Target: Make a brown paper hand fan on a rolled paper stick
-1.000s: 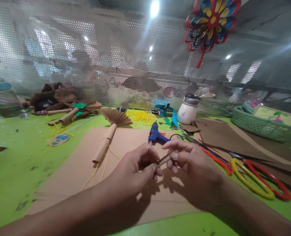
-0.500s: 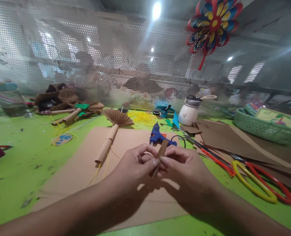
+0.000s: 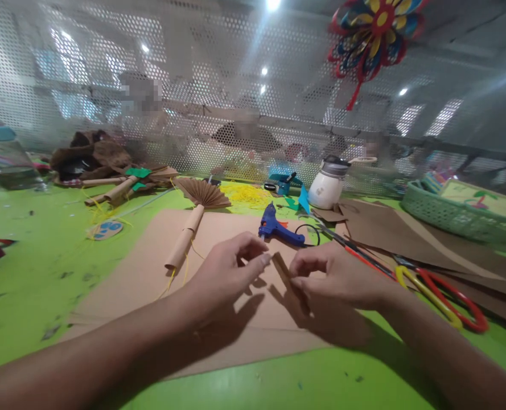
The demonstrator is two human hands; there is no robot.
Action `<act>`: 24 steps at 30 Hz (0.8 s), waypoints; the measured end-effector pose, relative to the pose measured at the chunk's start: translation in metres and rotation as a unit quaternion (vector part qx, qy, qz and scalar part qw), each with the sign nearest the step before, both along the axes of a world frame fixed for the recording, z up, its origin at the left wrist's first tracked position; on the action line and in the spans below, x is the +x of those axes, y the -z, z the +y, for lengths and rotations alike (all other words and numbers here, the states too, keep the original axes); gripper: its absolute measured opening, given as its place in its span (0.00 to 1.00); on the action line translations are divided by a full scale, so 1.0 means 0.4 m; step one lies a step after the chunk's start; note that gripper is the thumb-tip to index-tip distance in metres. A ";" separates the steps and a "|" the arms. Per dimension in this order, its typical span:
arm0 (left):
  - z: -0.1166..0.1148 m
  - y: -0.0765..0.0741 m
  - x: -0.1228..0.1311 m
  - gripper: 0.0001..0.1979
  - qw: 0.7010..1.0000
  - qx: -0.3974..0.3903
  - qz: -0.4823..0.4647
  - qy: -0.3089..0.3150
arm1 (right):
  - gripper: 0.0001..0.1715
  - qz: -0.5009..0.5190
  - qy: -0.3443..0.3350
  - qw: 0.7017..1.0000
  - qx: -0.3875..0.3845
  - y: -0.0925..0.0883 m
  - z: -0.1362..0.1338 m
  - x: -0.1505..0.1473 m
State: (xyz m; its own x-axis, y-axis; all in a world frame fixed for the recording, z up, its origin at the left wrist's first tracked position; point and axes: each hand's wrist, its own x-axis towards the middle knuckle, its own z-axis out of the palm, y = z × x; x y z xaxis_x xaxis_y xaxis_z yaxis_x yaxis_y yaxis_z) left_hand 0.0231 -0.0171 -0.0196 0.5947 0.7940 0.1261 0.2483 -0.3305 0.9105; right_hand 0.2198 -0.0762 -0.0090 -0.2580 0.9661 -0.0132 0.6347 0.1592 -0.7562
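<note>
A narrow brown paper strip [image 3: 287,279] is pinched between the thumb and fingers of my right hand [image 3: 332,276], tilted above the kraft paper sheet [image 3: 150,302]. My left hand [image 3: 235,267] is just left of the strip, thumb and fingers apart, and seems to hold nothing. Beyond my hands a blue glue gun [image 3: 274,225] lies on the sheet. Left of it rests a rolled paper tube [image 3: 185,239] with yellow strings and a pleated paper fan [image 3: 205,195] at its far end.
Scissors [image 3: 453,302] with red and yellow handles lie at the right beside brown paper sheets [image 3: 376,228]. A green basket [image 3: 461,219], a white jug [image 3: 327,188] and yellow shreds [image 3: 248,195] stand farther back. Paper tubes with green pieces [image 3: 122,191] lie at left.
My left hand has let go of the strip and moved slightly away. My right hand has shifted right with the strip, which now leans the other way. The view has tilted slightly.
</note>
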 end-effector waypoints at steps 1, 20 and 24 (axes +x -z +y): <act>0.004 0.001 -0.001 0.09 0.999 0.035 0.006 -0.008 | 0.06 -0.058 -0.028 0.998 -0.009 -0.005 0.003 0.008; 0.007 0.035 0.068 0.10 0.877 0.366 0.234 0.207 | 0.08 -0.281 -0.158 0.942 0.090 0.000 0.012 0.009; -0.014 0.042 0.060 0.10 0.887 0.368 0.225 0.166 | 0.11 -0.297 -0.148 0.931 0.151 0.023 -0.006 0.016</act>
State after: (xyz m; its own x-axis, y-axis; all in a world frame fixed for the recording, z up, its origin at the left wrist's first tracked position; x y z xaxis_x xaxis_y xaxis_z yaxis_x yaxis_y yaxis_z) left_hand 0.0472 -0.0226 -0.0365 0.9015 0.3677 0.2283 0.3102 -0.9167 0.2518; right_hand 0.2260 -0.0787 -0.0184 -0.5469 0.8369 0.0228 0.8214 0.5416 -0.1787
